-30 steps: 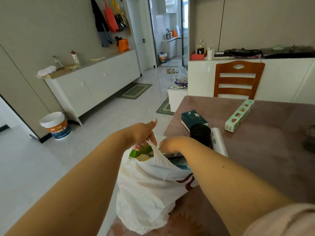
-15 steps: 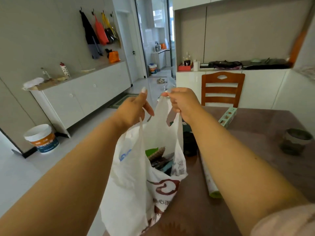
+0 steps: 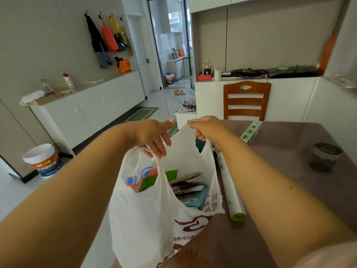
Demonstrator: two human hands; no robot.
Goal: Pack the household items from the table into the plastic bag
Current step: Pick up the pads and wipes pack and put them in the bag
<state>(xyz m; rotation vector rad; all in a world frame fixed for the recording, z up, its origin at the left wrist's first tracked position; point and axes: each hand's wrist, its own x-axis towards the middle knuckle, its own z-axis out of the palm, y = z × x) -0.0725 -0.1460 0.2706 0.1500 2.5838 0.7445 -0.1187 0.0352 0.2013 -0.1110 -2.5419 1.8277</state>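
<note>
Bag [image 3: 154,213] mouth wider (both hands gripping)

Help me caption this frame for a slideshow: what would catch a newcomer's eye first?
Front and centre, the left hand and right hand each grip a handle of a white plastic bag, holding it open at the table's left edge with packets visible inside. Beside it on the table lies a white roll, with a long pale green box farther back and a dark jar to the right.
</note>
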